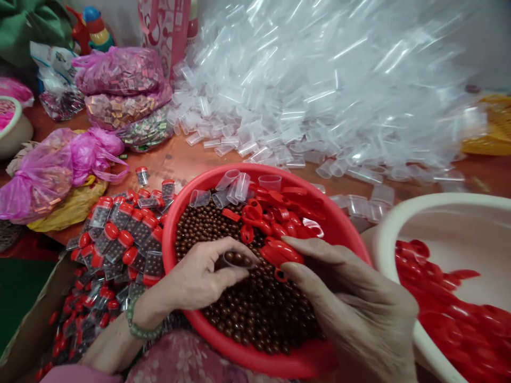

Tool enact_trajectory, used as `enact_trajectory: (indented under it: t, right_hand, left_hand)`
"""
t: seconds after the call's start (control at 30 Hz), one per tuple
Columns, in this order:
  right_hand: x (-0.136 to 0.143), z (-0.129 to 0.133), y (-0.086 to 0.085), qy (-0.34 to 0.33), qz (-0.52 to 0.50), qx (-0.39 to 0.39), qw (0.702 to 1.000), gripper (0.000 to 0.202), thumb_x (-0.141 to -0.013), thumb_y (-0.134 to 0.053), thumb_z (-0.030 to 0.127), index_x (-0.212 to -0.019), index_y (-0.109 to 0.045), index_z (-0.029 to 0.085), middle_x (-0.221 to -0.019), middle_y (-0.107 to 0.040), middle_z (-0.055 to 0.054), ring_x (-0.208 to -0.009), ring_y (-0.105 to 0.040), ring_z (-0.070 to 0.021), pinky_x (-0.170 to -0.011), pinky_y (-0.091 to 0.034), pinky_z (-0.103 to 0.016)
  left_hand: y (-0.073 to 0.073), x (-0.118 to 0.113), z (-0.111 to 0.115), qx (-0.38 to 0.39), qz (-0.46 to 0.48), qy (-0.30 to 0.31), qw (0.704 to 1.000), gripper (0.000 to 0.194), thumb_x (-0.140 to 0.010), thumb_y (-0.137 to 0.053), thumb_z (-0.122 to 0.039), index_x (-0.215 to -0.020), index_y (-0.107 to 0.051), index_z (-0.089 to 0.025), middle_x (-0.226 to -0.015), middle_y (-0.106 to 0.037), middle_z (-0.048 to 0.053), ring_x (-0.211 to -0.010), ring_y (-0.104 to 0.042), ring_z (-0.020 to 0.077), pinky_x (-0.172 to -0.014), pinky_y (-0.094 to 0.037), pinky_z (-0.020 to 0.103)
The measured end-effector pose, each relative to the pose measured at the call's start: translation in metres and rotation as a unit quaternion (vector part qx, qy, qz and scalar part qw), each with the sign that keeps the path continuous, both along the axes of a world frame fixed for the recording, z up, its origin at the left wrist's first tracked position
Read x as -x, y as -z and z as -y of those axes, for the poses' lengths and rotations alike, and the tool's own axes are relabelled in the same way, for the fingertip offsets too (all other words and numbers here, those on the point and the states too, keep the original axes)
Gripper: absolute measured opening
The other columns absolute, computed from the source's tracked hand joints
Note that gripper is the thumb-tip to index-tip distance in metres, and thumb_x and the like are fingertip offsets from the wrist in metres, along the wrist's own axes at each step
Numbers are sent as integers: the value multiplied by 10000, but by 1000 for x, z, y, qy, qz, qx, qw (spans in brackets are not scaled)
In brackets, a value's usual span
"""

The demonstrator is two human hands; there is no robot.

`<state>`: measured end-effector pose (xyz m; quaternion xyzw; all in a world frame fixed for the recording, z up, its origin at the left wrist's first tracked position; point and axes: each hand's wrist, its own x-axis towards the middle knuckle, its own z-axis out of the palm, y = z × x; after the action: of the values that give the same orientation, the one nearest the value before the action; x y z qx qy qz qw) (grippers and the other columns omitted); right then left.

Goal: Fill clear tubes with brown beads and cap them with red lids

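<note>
Over a red basin point(170, 234), my left hand point(203, 271) is closed around a small clear plastic container point(238, 260) with brown balls in it. Thumb and fingers of my right hand point(351, 292) pinch a glossy red plastic cap point(281, 251), close to the container's mouth. Below both hands lie many brown balls point(259, 319) in the basin. Loose red plastic parts point(275, 207) and several clear containers point(233, 186) rest on the balls along the far side. My right palm hides part of the basin's right side.
A large heap of clear containers point(303, 90) covers the back of the table. Filled, red-capped containers point(120, 234) pile up at left. A cream basin point(387, 234) of red parts stands at right. Pink bags point(120, 72) sit back left.
</note>
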<state>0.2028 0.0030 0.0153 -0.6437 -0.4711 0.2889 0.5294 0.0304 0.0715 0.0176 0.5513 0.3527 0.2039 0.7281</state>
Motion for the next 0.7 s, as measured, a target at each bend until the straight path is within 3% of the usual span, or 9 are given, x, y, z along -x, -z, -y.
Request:
enact_trajectory:
  t: [0.23,0.4,0.7]
  right_hand:
    - [-1,-3,5,13,19,-13,1000,222,-773,-754,268,-987,-734,320,-948,-747,3,-856,-701,-205,-931,-535,-413]
    - [0,-5,9,-1,11,-35,999,210,-779,-747,241,-974,-737,320,-917,-754,22,-824,-703,-174,-866,-558,-348]
    - [3,-9,9,-11,8,-25,1000,232,-793,-731,211,-999,-734,318,-958,-755,18,-865,-706,-177,-893,-552,-348]
  left_hand:
    - [3,2,-4,-27,-9,18,999,145,-810,-623,-154,-945,-673,-152,-907,-664,14,-849,-592,121,-797,-443,225]
    - [6,2,-5,-42,-17,6,999,145,-810,-639,-186,-942,-675,-136,-855,-660,11,-753,-569,100,-704,-433,203]
    - [13,4,-8,-48,-46,22,998,215,-815,-630,-186,-1013,-698,-133,-931,-703,40,-856,-610,141,-828,-449,240]
